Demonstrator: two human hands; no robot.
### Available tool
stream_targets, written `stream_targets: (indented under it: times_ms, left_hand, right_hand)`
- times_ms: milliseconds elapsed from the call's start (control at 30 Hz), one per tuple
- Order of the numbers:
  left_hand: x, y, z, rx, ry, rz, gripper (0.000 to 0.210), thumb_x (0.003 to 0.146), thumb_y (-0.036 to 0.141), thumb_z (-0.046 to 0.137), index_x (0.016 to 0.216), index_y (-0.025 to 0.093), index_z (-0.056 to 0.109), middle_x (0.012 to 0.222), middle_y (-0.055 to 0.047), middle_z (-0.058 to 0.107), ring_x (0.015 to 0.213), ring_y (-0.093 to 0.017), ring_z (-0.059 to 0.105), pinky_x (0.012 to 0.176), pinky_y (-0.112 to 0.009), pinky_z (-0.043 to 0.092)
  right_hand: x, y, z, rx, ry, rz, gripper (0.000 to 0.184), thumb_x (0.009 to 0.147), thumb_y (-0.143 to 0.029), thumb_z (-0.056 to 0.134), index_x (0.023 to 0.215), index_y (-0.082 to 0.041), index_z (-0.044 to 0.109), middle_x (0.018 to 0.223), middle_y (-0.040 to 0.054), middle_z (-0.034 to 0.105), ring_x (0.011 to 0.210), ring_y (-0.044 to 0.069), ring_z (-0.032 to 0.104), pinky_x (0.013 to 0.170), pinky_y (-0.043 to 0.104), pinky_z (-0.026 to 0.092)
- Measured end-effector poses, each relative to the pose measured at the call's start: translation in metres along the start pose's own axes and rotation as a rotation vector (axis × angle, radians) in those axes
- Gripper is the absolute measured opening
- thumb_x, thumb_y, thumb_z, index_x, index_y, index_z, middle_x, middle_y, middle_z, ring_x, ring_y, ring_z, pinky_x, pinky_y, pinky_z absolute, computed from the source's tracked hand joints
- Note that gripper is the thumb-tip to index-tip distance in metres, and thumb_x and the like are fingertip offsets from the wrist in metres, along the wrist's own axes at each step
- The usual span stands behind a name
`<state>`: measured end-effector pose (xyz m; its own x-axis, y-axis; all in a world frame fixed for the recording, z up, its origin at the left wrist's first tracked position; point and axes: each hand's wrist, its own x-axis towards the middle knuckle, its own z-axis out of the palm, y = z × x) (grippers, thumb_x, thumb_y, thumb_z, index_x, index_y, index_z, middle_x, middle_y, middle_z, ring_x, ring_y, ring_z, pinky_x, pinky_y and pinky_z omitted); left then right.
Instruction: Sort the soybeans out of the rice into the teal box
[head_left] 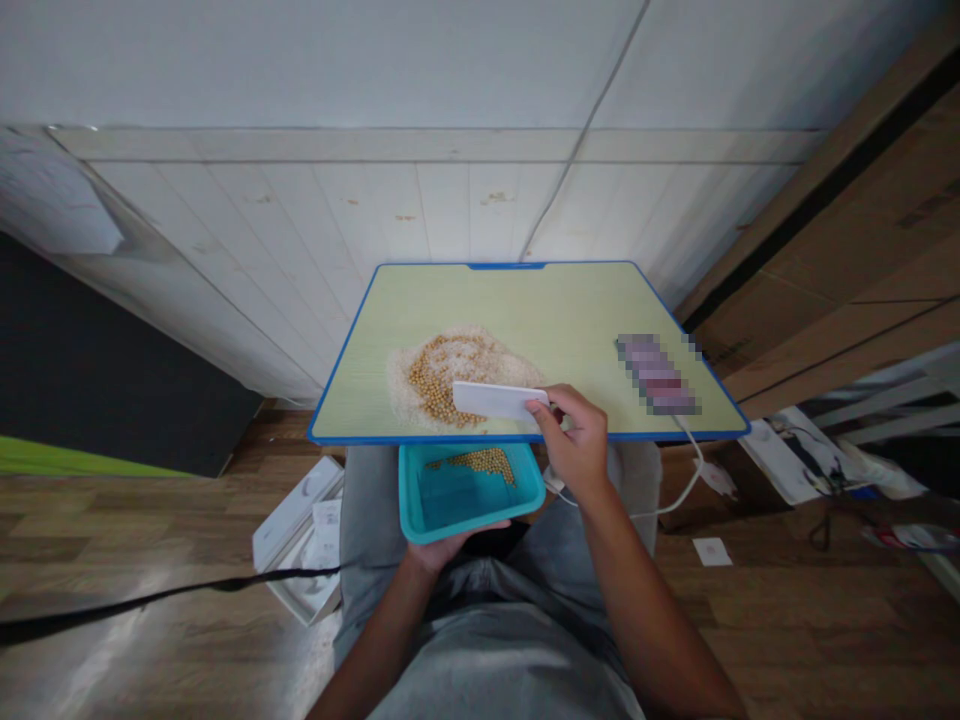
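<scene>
On the low table [570, 300] lies a spread of white rice grains [401, 375] with yellow soybeans [427, 380] mixed into its middle. My right hand [576, 430] pinches one end of a flat white scraper-like piece [495, 401], whose far end reaches over the beans near the table's front edge. Below that edge, my left hand [450, 548] supports a teal plastic basket [409, 500] from underneath, its fingers mostly hidden. Some soybeans [484, 462] have gathered along the far side of the basket's floor.
A pixelated phone-like object [657, 375] lies on the table's right side, with a white cable [694, 470] hanging off the edge. An open white box [300, 545] sits on the floor at left. Large cardboard boxes [847, 260] stand at right; a wall [450, 210] rises behind the table.
</scene>
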<state>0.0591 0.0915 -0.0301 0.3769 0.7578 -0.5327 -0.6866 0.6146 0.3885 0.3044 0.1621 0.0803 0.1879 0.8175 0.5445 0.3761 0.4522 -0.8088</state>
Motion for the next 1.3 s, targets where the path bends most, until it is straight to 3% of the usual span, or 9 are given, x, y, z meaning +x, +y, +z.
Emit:
stream_targets:
  times_ms: [133, 333, 467, 733, 1067, 1300]
  left_hand:
    - [-0.001, 0.000, 0.001, -0.023, 0.023, -0.010, 0.076, 0.085, 0.094, 0.101, 0.137, 0.039, 0.098, 0.174, -0.014, 0.088, 0.171, -0.065, 0.071, 0.142, -0.098, 0.051]
    - [-0.005, 0.002, 0.009, -0.060, 0.098, -0.028, 0.074, 0.100, 0.093, 0.085, 0.150, 0.040, 0.094, 0.167, -0.013, 0.091, 0.173, -0.061, 0.070, 0.141, -0.098, 0.052]
    - [-0.007, 0.003, 0.013, -0.076, 0.120, -0.033, 0.068, 0.109, 0.090, 0.072, 0.144, 0.037, 0.094, 0.171, -0.014, 0.089, 0.168, -0.063, 0.075, 0.139, -0.103, 0.050]
    - [-0.003, 0.001, 0.008, -0.024, 0.079, -0.019, 0.063, 0.101, 0.091, 0.079, 0.133, 0.039, 0.097, 0.175, -0.011, 0.087, 0.178, -0.063, 0.065, 0.139, -0.098, 0.053]
    - [-0.001, 0.001, 0.004, 0.001, 0.039, -0.009, 0.060, 0.095, 0.090, 0.087, 0.129, 0.041, 0.098, 0.177, -0.008, 0.086, 0.180, -0.063, 0.062, 0.141, -0.097, 0.051]
    - [-0.007, 0.004, 0.017, 0.045, 0.063, -0.004, 0.062, 0.108, 0.090, 0.070, 0.132, 0.039, 0.096, 0.176, -0.011, 0.087, 0.175, -0.065, 0.067, 0.133, -0.101, 0.056]
  right_hand:
    - [-0.003, -0.003, -0.005, -0.005, 0.014, -0.021, 0.028, 0.114, -0.044, 0.083, 0.093, -0.027, 0.089, 0.083, 0.0026, 0.078, 0.073, 0.022, 0.062, 0.071, 0.035, 0.054]
    - [-0.005, -0.005, -0.014, -0.009, -0.020, -0.005, 0.028, 0.116, -0.046, 0.084, 0.096, -0.026, 0.090, 0.084, 0.0028, 0.077, 0.074, 0.022, 0.062, 0.072, 0.035, 0.055]
    - [-0.007, -0.005, -0.018, 0.003, -0.028, -0.009, 0.024, 0.115, -0.042, 0.085, 0.097, -0.027, 0.090, 0.085, 0.0026, 0.077, 0.074, 0.022, 0.062, 0.072, 0.036, 0.054]
    - [-0.009, -0.008, -0.025, -0.001, -0.028, -0.038, 0.027, 0.114, -0.036, 0.084, 0.088, -0.027, 0.083, 0.080, -0.0002, 0.072, 0.072, 0.021, 0.060, 0.069, 0.034, 0.048]
    - [-0.013, -0.009, -0.031, -0.013, -0.035, 0.010, 0.038, 0.116, -0.049, 0.084, 0.085, -0.028, 0.080, 0.079, 0.0001, 0.069, 0.073, 0.022, 0.057, 0.069, 0.034, 0.049]
    - [-0.015, -0.011, -0.034, 0.001, -0.017, 0.007, 0.047, 0.118, -0.054, 0.085, 0.080, -0.028, 0.074, 0.075, -0.0019, 0.064, 0.069, 0.020, 0.054, 0.066, 0.033, 0.047]
